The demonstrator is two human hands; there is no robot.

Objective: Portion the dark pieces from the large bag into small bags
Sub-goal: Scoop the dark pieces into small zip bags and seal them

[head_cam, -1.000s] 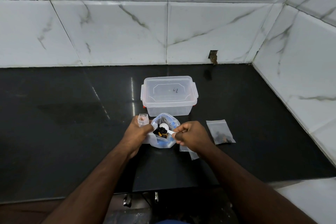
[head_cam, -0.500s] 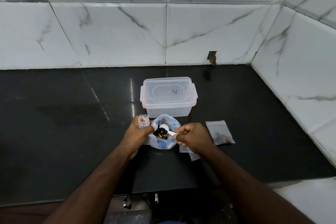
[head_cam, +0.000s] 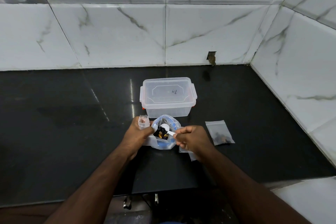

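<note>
Marble-veined tiles back a black worktop [head_cam: 72, 132], and near its front edge sits the large bag [head_cam: 166, 139], mouth open, dark pieces [head_cam: 161, 133] showing inside. A white spoon [head_cam: 166, 128] hangs over them, its handle pinched in the right hand [head_cam: 190, 139]. The left hand [head_cam: 136, 135] grips the bag's rim together with an empty small bag [head_cam: 143, 122]. Scooping looks to be the step; next, I'd judge, a loaded spoon must tip into that narrow mouth without spilling. One filled bag [head_cam: 220, 132] lies to the right, a lidded tub [head_cam: 168, 96] behind.
</note>
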